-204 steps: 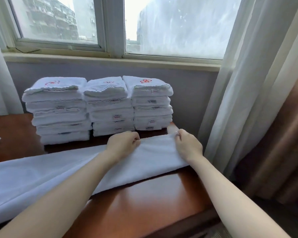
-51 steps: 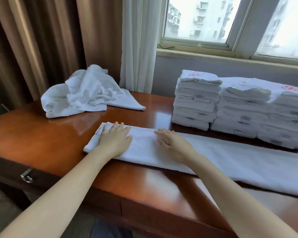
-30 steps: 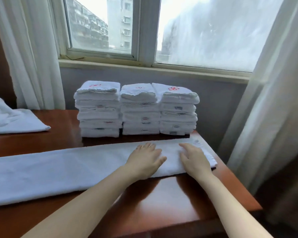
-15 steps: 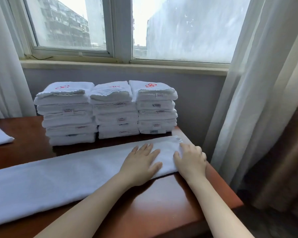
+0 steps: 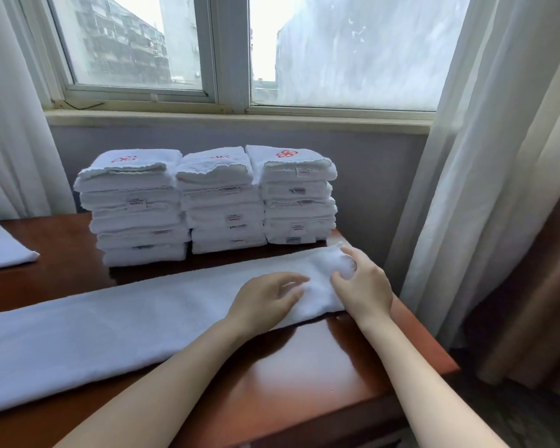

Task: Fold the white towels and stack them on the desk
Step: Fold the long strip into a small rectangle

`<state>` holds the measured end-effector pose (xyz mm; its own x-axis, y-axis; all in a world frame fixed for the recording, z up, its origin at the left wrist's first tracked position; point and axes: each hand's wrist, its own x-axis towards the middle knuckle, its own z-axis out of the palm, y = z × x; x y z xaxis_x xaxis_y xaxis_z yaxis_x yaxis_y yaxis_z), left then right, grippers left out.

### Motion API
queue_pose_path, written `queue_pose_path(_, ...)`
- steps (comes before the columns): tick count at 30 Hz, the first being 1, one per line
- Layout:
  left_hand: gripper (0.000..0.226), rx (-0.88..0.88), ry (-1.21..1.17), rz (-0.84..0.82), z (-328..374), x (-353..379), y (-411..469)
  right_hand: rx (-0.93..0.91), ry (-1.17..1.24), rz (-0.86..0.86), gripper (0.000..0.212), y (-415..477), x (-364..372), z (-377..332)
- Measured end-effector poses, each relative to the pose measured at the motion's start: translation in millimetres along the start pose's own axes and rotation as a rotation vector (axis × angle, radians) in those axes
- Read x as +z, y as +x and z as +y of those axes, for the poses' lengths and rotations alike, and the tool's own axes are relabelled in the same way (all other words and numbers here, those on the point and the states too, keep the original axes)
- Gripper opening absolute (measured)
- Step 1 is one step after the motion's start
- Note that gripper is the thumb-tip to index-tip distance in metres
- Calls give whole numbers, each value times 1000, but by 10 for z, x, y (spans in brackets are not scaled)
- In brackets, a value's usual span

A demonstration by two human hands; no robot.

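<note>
Now the long white terry towel strip (image 5: 110,331) lies across the brown wooden desk (image 5: 304,376) from eight to two o'clock. My left hand (image 5: 265,297) rests on it, fingers loose; my right hand (image 5: 364,286) curls round its two-o'clock end. Next, I reckon: carry that end over, edges matched.

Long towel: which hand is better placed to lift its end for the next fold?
Right, likely. The right hand sits at the right end of the long towel, fingers curled into the cloth. The left hand rests further in along it, better suited to pinning the fold line.
</note>
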<state>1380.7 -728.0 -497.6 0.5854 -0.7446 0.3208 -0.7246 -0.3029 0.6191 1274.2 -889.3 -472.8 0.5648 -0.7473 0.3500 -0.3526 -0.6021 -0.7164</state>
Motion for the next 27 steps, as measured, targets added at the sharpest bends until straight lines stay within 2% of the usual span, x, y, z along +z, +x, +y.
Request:
queue_pose_path(5, 34, -294, -609, -152, 270, -223, 148, -139, 217, 22, 63, 90, -70, -480)
queue_pose_path(7, 51, -407, -818, -189, 374, -415, 185, -222, 309, 2, 69, 29, -15, -694)
queue_pose_path(10, 76, -390, -980, -175, 380, -778, 116, -294, 474, -120, 82, -149, 128, -954)
queue_pose_path(12, 77, -393, -1002, -143, 277, -1045, 13, -328, 585, -230, 88, -264, 229, -1066)
queue_pose_path(14, 65, -426, -972, -139, 134, -1282, -117, -356, 667, -376, 92, -369, 313, -1165)
queue_pose_path(17, 37, -547, -884, -2, -79, -1493, -299, -295, 895, -540, 78, -454, 425, -1348)
queue_pose_path(19, 24, -576, -796, 94, -191, -1565, -430, -189, 1005, -538, 69, -478, 500, -1460)
queue_pose_path(21, 29, -588, -780, 125, -291, -1619, -559, -174, 899, -435, 58, -510, 585, -1514)
queue_pose_path(23, 31, -609, -721, 166, -377, -1680, -666, -237, 659, -382, 48, -529, 670, -1501)
queue_pose_path(27, 24, -663, -569, 158, -523, -1764, -817, -438, 35, -593, 46, -564, 899, -1404)
